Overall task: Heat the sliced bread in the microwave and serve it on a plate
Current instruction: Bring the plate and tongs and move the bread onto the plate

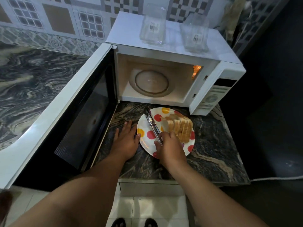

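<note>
A white plate with red and yellow dots sits on the dark marble counter in front of the microwave. Several bread slices lean together on the plate's right half. Metal tongs lie across the plate's left half. My right hand grips the near end of the tongs. My left hand lies flat on the counter, its thumb touching the plate's left rim. The microwave door stands wide open to the left, and the lit cavity holds only the glass turntable.
Two clear glass containers stand on top of the microwave. The counter's front edge runs just below the plate. A patterned tile wall is behind, and a white cable lies at the right.
</note>
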